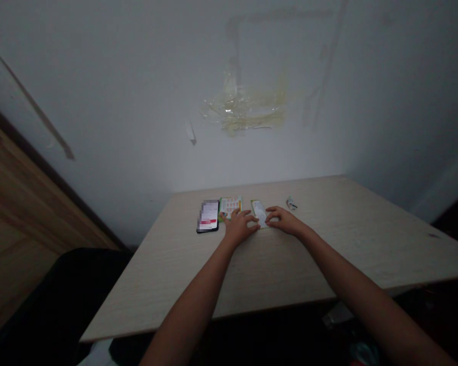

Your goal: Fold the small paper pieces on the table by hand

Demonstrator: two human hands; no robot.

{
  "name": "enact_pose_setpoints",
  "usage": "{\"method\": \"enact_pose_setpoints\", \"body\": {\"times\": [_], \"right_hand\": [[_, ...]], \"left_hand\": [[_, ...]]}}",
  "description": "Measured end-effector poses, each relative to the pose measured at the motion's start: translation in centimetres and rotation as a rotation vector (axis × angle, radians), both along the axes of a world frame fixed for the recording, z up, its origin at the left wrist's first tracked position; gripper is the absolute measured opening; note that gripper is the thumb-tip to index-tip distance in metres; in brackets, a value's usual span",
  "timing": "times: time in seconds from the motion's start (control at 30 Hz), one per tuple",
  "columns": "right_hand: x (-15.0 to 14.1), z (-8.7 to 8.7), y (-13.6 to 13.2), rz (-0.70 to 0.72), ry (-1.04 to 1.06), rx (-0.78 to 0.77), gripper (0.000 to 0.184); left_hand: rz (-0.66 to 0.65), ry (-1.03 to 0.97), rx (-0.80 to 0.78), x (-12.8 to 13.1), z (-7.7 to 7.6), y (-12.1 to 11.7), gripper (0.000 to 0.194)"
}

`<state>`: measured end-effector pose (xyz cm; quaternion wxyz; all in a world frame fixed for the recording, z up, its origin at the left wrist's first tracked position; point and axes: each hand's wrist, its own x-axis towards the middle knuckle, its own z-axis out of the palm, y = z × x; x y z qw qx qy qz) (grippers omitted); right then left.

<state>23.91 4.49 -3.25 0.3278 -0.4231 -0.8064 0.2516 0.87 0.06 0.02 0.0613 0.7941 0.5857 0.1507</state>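
A narrow, pale printed paper [258,211] with a green and yellow end lies on the table between my hands. At its lower left edge, my left hand [238,227] has its thumb and forefinger bent together on the paper, while its other fingers reach over the corner of a green-and-white printed booklet [231,203]. My right hand [284,221] pinches the paper's right edge with thumb and forefinger curled. Left of the booklet rests a phone [209,215] with its screen lit and partly pixelated.
A small crumpled wrapper [290,203] lies beyond my right hand. The light wooden table [175,274] stands against a white wall [137,101] bearing old tape [248,114]. A dark item [76,284] is at the left, beside wooden panelling [23,203].
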Motion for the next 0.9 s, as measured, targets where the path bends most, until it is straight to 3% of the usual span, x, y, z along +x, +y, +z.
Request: {"method": "enact_pose_setpoints", "body": {"times": [0.2,0.5,0.9], "right_hand": [[0.0,0.1,0.2,0.019,-0.016,-0.005,0.008],[0.5,0.5,0.5,0.069,-0.052,-0.027,0.013],[1.3,0.2,0.9,0.133,-0.064,-0.020,0.017]], "left_hand": [[-0.007,-0.025,0.012,-0.2,-0.3,0.1,0.032],[0.003,0.089,-0.018,-0.1,0.9,0.1,0.040],[0.023,0.056,-0.008,0.3,0.2,0.1,0.038]]}}
